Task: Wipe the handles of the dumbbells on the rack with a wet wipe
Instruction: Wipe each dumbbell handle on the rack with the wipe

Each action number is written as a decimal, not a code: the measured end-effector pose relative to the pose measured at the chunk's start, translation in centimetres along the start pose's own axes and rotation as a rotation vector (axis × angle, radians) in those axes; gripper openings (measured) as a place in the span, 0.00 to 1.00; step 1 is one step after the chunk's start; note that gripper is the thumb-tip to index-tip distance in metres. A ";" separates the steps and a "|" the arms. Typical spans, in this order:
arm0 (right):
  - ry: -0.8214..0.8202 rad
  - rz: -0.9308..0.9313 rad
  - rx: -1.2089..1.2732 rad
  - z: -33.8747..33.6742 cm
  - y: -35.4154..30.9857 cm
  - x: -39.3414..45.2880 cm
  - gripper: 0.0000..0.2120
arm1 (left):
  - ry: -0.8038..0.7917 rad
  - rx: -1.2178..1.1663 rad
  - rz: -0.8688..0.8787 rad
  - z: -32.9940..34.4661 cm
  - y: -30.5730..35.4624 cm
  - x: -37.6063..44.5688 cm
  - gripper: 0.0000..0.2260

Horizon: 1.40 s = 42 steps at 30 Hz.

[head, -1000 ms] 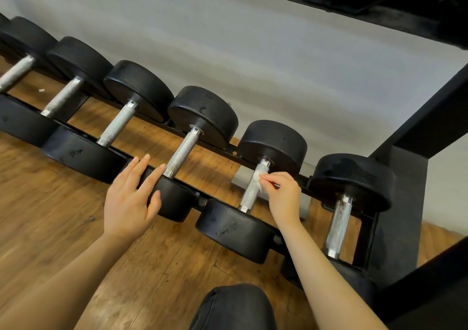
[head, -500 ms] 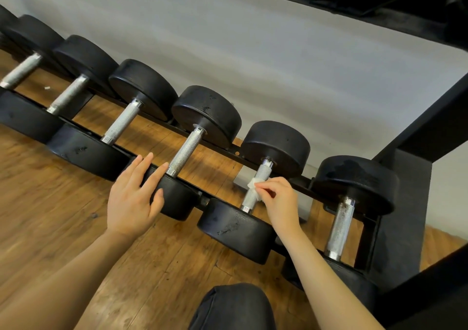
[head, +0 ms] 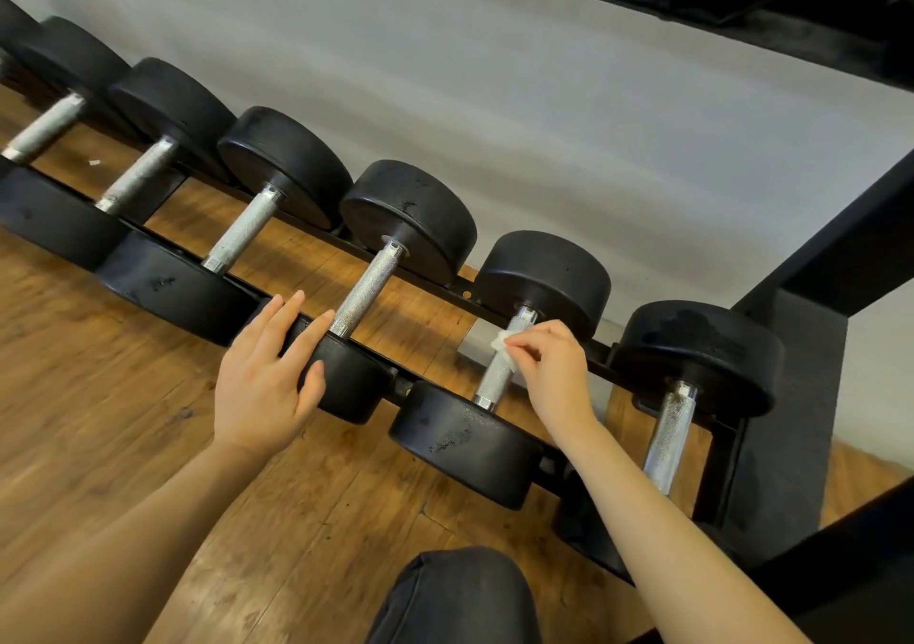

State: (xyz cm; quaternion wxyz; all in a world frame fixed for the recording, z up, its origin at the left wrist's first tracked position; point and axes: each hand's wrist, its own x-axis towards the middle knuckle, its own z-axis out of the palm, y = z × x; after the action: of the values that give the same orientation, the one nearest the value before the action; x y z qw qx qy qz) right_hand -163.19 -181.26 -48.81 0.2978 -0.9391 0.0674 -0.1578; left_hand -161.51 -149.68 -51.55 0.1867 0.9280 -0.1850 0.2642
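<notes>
Wiping the 2nd handle from the rack's right end

The right hand (head: 554, 371) pinches a small white wet wipe (head: 505, 352) against the knurled steel handle (head: 499, 371), just under its fingertips; the left hand (head: 267, 376), fingers straight, rests on the neighbouring dumbbell head (head: 346, 381). I judge 4 handles leftward remain.

I note the dumbbell handles (head: 368, 290) are bright metal with a rough knurled grip and smooth polished collars. The dumbbell heads (head: 410, 215) look like matt black rubber, scuffed and dusty. The rack (head: 791, 386) is matt black painted metal. The wet wipe (head: 504, 346) is thin white crumpled cloth-like paper. The floor (head: 99, 371) is glossy brown wood plank; the far wall (head: 494, 74) is flat matt grey.
</notes>
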 end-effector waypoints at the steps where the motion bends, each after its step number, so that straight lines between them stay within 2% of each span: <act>1: 0.005 0.010 0.005 0.1 0.0 -0.1 0.09 | -0.001 0.001 0.001 0.0 0.0 0.0 0.22; 6: -0.109 -0.163 -0.053 0.3 0.4 -0.7 0.10 | -0.002 0.008 -0.004 0.0 -0.1 0.0 0.22; 11: -0.095 -0.320 -0.128 -0.4 0.9 0.2 0.08 | -0.010 0.012 -0.013 -0.1 0.0 0.1 0.23; 15: -0.131 -0.529 -0.223 -0.5 1.2 0.3 0.08 | -0.013 0.015 -0.015 0.0 -0.1 0.0 0.23; 20: -0.156 -0.520 -0.214 -1.0 1.2 1.4 0.08 | -0.026 0.016 -0.018 0.1 -0.3 0.0 0.23; 24: -0.233 -0.624 -0.239 -1.5 1.4 1.4 0.09 | -0.029 0.014 -0.024 0.0 -0.1 0.0 0.23; 28: -0.168 -0.507 -0.204 -1.7 1.4 2.1 0.09 | -0.025 0.015 -0.019 -0.1 -0.2 0.0 0.23; 33: -0.235 -0.606 -0.244 -1.5 1.1 1.4 0.08 | -0.032 0.015 -0.025 -0.1 -0.2 0.1 0.23; 38: -0.174 -0.524 -0.252 -1.9 1.0 2.4 0.08 | -0.029 0.025 -0.020 -0.1 -0.1 0.0 0.23; 42: -0.372 -0.597 -0.285 -2.0 0.4 2.2 0.10 | -0.032 0.022 -0.026 -0.1 0.0 0.0 0.23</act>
State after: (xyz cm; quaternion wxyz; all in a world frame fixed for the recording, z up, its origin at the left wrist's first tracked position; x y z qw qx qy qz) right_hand -161.77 -183.13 -46.91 0.1124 -0.9620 -0.2431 -0.0536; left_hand -161.53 -149.61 -51.46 0.1768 0.9364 -0.1726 0.2490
